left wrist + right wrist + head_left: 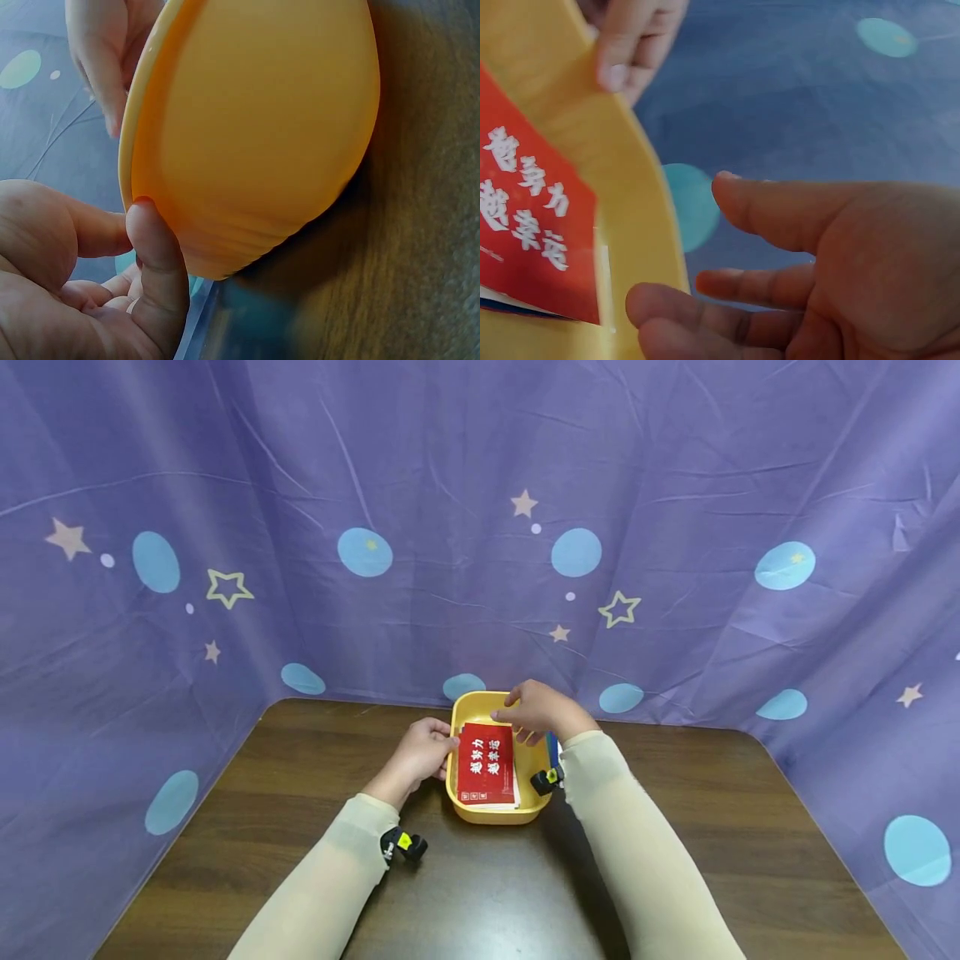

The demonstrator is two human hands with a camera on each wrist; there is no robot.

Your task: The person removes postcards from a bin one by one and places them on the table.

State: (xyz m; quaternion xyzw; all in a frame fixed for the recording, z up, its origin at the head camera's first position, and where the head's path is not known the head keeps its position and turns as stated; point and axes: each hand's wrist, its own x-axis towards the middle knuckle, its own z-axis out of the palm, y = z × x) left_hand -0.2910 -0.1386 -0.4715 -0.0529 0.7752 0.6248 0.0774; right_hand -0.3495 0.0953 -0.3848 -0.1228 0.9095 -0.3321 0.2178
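A yellow plastic basin (495, 817) stands on the table near the curtain. Inside it lies a red booklet (486, 768) with white Chinese characters, on top of other paper whose white edges show. My left hand (422, 752) pinches the basin's left rim between thumb and finger, plain in the left wrist view, where the basin's outer wall (262, 112) fills the middle. Over the basin's far right side hovers my right hand (546, 708). The right wrist view shows this hand (877, 262) with its thumb and fingers apart and nothing between them.
Something blue (553, 750) shows at the basin's right side, partly hidden by the right wrist; I cannot tell what it is. The brown wooden table (247, 852) extends to both sides. A purple curtain (480, 460) with stars and dots hangs behind and at the sides.
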